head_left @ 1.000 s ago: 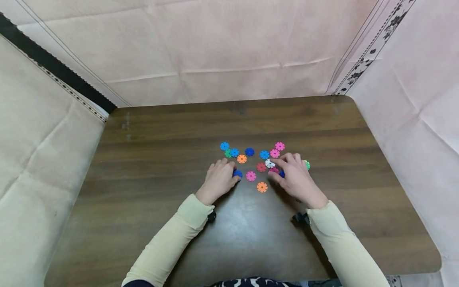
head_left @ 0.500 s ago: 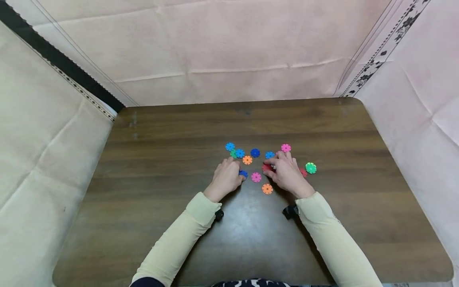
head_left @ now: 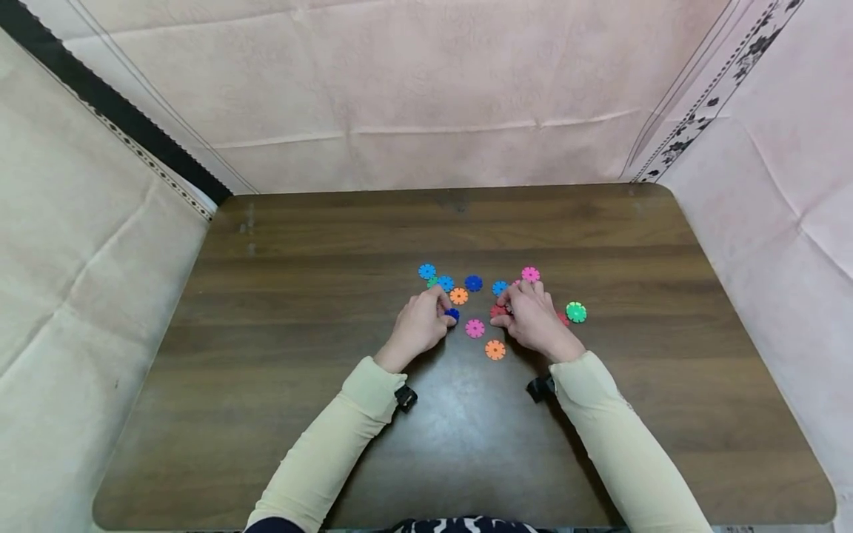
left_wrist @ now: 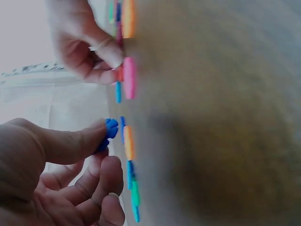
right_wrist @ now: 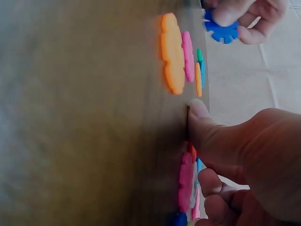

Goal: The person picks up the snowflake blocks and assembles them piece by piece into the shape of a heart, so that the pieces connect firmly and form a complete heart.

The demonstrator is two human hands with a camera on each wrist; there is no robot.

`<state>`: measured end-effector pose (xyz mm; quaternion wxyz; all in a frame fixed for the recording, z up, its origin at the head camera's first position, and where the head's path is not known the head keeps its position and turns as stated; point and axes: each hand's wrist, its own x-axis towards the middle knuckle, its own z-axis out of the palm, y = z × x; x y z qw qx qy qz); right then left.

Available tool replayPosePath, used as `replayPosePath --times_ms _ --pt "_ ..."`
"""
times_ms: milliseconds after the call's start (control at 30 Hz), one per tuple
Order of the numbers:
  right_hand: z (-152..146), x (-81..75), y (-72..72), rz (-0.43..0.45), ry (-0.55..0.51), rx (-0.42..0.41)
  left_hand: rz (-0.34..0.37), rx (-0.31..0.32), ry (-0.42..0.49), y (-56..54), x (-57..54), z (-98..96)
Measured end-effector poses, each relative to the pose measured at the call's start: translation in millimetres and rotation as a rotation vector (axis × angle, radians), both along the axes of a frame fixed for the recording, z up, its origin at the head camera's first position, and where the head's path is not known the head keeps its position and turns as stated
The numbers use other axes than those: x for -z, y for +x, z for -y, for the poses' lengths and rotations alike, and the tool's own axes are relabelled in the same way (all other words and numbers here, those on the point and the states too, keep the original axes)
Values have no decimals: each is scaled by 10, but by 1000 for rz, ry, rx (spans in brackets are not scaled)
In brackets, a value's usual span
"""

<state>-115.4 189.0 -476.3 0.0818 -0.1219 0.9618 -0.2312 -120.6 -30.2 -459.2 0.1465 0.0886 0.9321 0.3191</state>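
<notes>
My left hand (head_left: 417, 326) pinches a dark blue notched disc (left_wrist: 111, 128) between thumb and fingertips, lifted off the table in the left wrist view. To its right, my right hand (head_left: 537, 323) has thumb and index finger around the edges of a red notched disc (head_left: 497, 311), low at the tabletop. Several more discs lie partly hidden under that hand. Between the hands sits a pink disc (head_left: 475, 329), with an orange disc (head_left: 495, 349) nearer the body. Another orange disc (head_left: 459, 296) lies just beyond my left fingertips.
The wooden table (head_left: 300, 296) carries light blue discs (head_left: 427, 271), a dark blue disc (head_left: 474, 283) and a pink disc (head_left: 530, 274) behind the hands. A green disc (head_left: 576, 312) is right of my right hand. Pale cloth (head_left: 426, 96) hangs around the table.
My right hand has moved left from the white and pink discs to the red one, uncovering the green disc. My left hand has raised its blue disc from the table.
</notes>
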Motion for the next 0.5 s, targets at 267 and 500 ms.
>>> replayPosePath --times_ms 267,500 --pt "-20 -25 -19 33 -13 13 34 -97 335 -26 -106 62" --pt "-12 -80 23 69 -132 48 115 -103 478 -30 -140 95"
